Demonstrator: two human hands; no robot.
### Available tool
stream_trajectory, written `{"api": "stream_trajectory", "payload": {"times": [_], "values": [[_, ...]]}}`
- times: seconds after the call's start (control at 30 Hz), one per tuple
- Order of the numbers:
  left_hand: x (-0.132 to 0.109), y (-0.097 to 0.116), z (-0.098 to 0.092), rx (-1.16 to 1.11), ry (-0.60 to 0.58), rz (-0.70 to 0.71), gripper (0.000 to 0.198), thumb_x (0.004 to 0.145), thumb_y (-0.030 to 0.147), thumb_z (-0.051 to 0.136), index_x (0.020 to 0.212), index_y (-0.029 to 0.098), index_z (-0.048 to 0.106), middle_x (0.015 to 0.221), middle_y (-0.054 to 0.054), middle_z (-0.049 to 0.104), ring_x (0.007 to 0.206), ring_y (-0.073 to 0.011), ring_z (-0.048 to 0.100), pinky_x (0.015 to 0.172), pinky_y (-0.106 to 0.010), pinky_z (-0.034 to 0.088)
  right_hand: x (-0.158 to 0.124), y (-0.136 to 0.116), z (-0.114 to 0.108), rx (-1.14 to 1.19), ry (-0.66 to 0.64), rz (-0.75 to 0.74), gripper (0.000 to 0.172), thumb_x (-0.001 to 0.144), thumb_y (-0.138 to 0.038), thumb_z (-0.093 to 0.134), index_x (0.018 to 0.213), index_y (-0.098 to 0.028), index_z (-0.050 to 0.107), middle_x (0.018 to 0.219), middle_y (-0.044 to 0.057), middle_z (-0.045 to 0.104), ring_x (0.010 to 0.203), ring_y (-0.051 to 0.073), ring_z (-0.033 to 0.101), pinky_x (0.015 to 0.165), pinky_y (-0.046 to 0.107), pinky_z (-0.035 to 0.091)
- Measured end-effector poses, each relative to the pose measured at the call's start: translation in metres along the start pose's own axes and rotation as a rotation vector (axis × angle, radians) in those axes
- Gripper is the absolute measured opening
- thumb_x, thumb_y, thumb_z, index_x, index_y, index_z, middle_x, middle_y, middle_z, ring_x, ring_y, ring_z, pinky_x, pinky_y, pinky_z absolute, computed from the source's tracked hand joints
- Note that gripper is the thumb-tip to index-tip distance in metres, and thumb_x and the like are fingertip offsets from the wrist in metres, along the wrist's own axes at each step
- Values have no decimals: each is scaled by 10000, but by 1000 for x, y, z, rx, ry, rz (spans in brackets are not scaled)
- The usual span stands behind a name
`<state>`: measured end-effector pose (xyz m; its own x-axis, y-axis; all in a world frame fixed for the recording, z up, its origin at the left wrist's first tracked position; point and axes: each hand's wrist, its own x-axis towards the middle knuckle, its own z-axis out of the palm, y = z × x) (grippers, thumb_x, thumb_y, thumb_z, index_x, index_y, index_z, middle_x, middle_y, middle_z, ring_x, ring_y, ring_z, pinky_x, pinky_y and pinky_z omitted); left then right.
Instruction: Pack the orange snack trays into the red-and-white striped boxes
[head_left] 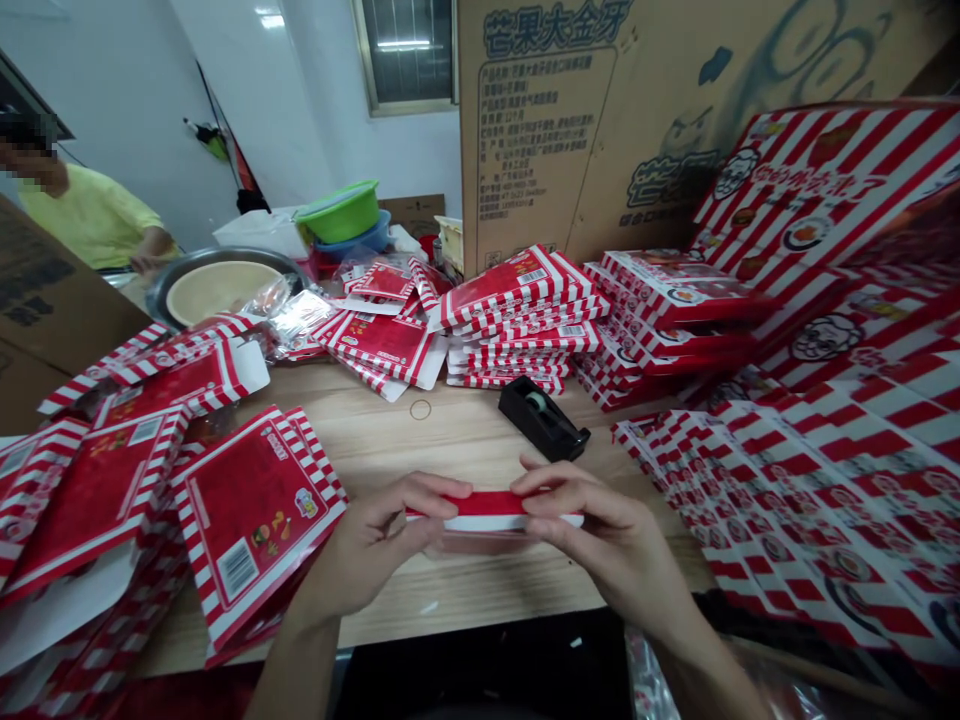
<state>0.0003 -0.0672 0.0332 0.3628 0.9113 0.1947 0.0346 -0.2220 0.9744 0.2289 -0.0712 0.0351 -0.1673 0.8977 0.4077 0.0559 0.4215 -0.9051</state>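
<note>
Wooden table (360, 440), lower centre | red-and-white striped packet (487, 510) gripped level by left hand (382, 535), right hand (592, 530) | fingers closed on both ends

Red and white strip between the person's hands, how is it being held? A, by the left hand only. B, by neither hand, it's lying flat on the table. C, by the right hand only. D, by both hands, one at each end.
D. The left hand and the right hand each hold one end of the red-and-white strip.
</note>
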Motion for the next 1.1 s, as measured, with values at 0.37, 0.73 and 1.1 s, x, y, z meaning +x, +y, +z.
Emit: {"api": "stream_trajectory", "payload": {"times": [0.37, 0.73, 1.1], "values": [[-5, -6, -4, 188, -34, 210, 175, 800, 174, 639, 948, 246, 697, 1103, -68, 691, 1036, -195, 640, 876, -327, 517, -3, 8, -11, 85, -140, 88, 176, 895, -318, 550, 878, -264, 717, 1006, 59, 692, 1039, 225, 623, 888, 374, 509], [-19, -25, 12, 265, 122, 247, 210, 805, 72, 597, 937, 223, 660, 1107, -90, 679, 1010, -201, 643, 819, -298, 510, -1, -1, -13, 8, -169, 88, 116, 826, -260, 650, 908, -294, 725, 1054, 45, 697, 1032, 213, 635, 961, 422, 468], [-18, -26, 19, 242, 212, 278, 171, 821, 74, 569, 879, 214, 649, 1040, -81, 692, 950, -192, 648, 779, -313, 509, -7, 4, -16, -35, -256, 13, 200, 761, -282, 717, 953, -339, 717, 1152, 38, 661, 1110, 233, 590, 1036, 512, 360]]}}
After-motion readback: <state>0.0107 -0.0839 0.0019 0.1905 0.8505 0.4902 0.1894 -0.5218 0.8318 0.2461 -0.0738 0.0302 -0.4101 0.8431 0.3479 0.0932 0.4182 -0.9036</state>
